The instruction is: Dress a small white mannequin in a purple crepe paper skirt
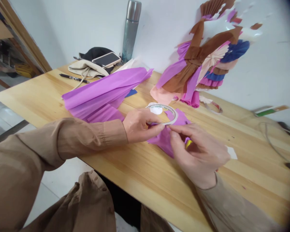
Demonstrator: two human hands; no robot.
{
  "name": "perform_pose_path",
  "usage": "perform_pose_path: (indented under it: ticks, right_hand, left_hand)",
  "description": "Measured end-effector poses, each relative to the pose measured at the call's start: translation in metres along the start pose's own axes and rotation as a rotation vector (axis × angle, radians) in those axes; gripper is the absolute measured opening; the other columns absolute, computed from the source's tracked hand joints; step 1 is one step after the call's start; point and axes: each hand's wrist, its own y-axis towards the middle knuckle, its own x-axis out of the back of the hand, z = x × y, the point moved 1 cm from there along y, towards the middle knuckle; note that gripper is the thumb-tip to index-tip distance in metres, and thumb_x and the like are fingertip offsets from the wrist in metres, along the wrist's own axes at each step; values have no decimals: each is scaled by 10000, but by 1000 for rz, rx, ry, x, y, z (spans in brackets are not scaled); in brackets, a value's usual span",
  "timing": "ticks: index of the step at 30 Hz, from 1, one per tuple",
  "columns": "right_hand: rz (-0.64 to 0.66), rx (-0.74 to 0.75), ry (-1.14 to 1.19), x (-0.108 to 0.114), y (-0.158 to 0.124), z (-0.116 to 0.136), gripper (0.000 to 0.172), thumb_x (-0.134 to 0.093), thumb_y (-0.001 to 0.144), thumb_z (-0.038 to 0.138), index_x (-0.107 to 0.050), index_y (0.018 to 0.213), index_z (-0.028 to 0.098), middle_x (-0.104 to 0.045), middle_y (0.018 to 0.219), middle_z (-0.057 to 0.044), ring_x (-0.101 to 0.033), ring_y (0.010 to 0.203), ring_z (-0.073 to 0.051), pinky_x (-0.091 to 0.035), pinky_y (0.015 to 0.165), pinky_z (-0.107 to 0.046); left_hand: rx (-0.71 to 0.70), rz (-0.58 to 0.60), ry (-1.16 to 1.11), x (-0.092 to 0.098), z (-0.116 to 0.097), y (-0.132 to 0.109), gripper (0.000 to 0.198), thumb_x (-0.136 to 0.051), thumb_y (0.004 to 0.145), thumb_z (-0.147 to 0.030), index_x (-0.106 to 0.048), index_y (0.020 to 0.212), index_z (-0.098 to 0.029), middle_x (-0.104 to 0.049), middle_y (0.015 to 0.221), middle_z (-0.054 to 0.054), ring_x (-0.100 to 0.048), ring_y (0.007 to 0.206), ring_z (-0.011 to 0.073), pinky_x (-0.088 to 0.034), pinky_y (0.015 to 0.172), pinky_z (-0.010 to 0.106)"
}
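My left hand point(145, 125) grips a ring-shaped roll of tape point(174, 116), thumb and fingers closed on its near edge. My right hand point(195, 148) meets it there, its thumb and index finger pinched at the tape's edge; what lies between those tips is too small to make out. Under both hands spreads a piece of purple crepe paper point(163, 141) on the table. A small yellow thing point(188, 143) peeks out below the right fingers, mostly covered by the hand. Left of the roll lies a larger folded sheet of purple crepe paper point(103, 88).
The wooden table point(140, 174) meets a white wall. Along the back stand a metal flask point(130, 35), a phone point(106, 60) on a cloth bag point(84, 68), and a crepe paper figure point(195, 64). A pen point(73, 78) lies at left, a green-handled tool point(265, 112) at right.
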Motion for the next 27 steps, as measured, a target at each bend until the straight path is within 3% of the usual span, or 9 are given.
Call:
perform_pose_path:
  ticks: [7,14,20,22,25,27]
  right_hand:
    - [36,118,-38,-2,1,1,277,-622,823,-13,-688,977,207,-748,820,-55,-711,705,-166,-574,615,-296]
    - [48,124,-81,-3,-2,-2,318,-621,834,4,-704,1044,227,-757,847,-63,-719,724,-183,-590,648,-319]
    - [17,70,-81,6,4,-8,352,-625,822,19,-735,1076,237,-727,819,-51,-673,671,-172,-554,595,-306]
    - [40,40,-63,11,10,-14,368,-593,844,31,-729,1117,235,-742,905,-73,-703,793,-201,-582,684,-339]
    - [198,31,7,15,19,-27,398,-518,888,40,-706,1178,238,-750,1083,-100,-706,1034,-245,-586,896,-425]
    - [282,25,48,17,22,-35,422,-496,903,47,-697,1201,268,-740,1151,-91,-694,1095,-249,-571,956,-454]
  left_hand:
    - [191,95,-185,4,-1,-1,256,-537,867,-274,-695,713,-144,-657,637,15,-582,636,113,-480,631,232]
    - [326,170,-249,8,5,-3,289,-521,871,-281,-608,629,-149,-613,626,13,-590,674,139,-489,662,253]
    - [382,202,-342,9,7,-2,269,-465,848,-275,-649,705,-141,-635,705,21,-588,733,153,-481,723,279]
    - [405,224,-381,9,9,-1,285,-456,848,-287,-668,738,-131,-639,712,24,-577,719,149,-468,703,278]
    - [406,220,-401,10,10,-1,311,-456,858,-308,-677,738,-124,-645,721,26,-561,702,139,-450,680,270]
    - [412,204,-382,11,10,-1,345,-458,880,-334,-674,719,-119,-643,712,29,-544,678,130,-434,650,263]
